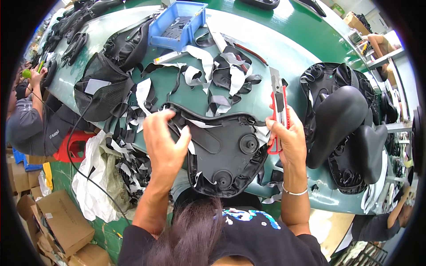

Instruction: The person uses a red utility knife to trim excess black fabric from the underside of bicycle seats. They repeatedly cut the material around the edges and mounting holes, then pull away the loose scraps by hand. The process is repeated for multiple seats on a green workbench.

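In front of me lies a black saddle (208,148), underside up, its dark cover folded over the rim and white fabric edges showing along it. My left hand (164,142) is at its left edge, thumb and fingers apart, with nothing visible between them. My right hand (288,137) grips a red utility knife (280,115) upright at the saddle's right corner, its blade end pointing away from me. Beside that thumb, a white fabric edge (262,133) sticks out from the rim. The left fingertips partly cover the saddle's upper left rim.
Black and white offcuts (195,66) litter the green table behind the saddle, near a blue bin (177,24). Finished-looking black saddles (339,119) are piled at right. A black mesh bag (100,88) lies left. People work at both sides; cardboard boxes (64,221) stand lower left.
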Demonstrator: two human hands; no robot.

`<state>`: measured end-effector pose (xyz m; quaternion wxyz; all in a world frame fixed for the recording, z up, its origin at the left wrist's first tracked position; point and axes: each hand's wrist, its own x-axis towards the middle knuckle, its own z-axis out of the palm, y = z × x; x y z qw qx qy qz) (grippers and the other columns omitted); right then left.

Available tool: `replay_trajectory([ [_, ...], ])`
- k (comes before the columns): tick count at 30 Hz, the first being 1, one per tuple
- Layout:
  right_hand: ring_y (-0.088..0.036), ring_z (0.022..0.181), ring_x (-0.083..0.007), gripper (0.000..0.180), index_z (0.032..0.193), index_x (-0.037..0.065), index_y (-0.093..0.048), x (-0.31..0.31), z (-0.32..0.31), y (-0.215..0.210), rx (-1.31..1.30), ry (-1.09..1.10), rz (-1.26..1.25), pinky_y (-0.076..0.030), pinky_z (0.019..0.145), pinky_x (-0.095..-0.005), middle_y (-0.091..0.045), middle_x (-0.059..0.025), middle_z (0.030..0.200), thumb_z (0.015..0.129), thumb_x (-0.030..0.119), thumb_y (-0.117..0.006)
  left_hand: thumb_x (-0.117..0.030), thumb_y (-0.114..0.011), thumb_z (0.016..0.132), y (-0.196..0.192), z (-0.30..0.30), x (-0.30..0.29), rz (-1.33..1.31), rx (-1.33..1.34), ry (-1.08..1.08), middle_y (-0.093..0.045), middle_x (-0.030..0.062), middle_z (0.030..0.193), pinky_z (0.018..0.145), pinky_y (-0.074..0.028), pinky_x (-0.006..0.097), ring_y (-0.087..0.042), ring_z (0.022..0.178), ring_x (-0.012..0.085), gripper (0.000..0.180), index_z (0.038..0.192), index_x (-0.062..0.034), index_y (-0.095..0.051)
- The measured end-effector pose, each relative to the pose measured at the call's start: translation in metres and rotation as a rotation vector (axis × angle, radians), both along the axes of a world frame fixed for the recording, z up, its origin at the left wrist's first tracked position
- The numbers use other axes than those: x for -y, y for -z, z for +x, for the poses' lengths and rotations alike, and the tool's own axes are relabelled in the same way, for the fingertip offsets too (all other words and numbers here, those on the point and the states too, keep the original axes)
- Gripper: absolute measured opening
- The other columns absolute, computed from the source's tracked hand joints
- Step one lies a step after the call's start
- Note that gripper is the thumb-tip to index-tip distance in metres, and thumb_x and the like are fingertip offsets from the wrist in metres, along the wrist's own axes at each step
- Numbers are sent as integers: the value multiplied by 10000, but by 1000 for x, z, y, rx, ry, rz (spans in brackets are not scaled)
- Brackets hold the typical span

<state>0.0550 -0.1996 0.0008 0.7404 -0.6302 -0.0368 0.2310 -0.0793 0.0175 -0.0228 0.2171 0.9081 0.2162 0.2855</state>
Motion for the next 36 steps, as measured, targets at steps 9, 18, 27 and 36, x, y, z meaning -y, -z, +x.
replay_trajectory([
  [9,-663,892,-210,580,1310,20,-455,38,-5,-15,635,-284,-480,-515,766,-310,-622,-132,1173,811,137,-727,-218,-642,787,-11,64,55,81,-109,607,-591,57,681,666,-428,384,-560,718,242,186,695,-66,-591],
  [18,-497,482,-175,541,1314,212,-555,52,13,-40,1271,-664,-950,-407,440,-331,-440,-42,607,798,115,-688,-187,-617,776,-18,66,51,-264,-114,618,-535,77,575,584,-403,375,-494,609,242,241,600,-35,-553],
  [27,-544,527,-245,507,1272,148,-600,84,-58,-27,847,-443,-982,-430,509,-315,-554,-89,659,778,80,-693,-127,-617,767,-18,60,32,-983,-59,554,-435,70,525,478,-340,280,-435,521,150,218,600,-12,-536],
  [36,-478,482,-197,518,1282,230,-589,45,12,-47,1211,-690,-946,-389,457,-338,-456,-38,603,781,156,-697,-146,-611,753,-22,63,32,-705,-52,662,-454,51,524,634,-385,326,-506,608,194,304,528,-21,-450],
])
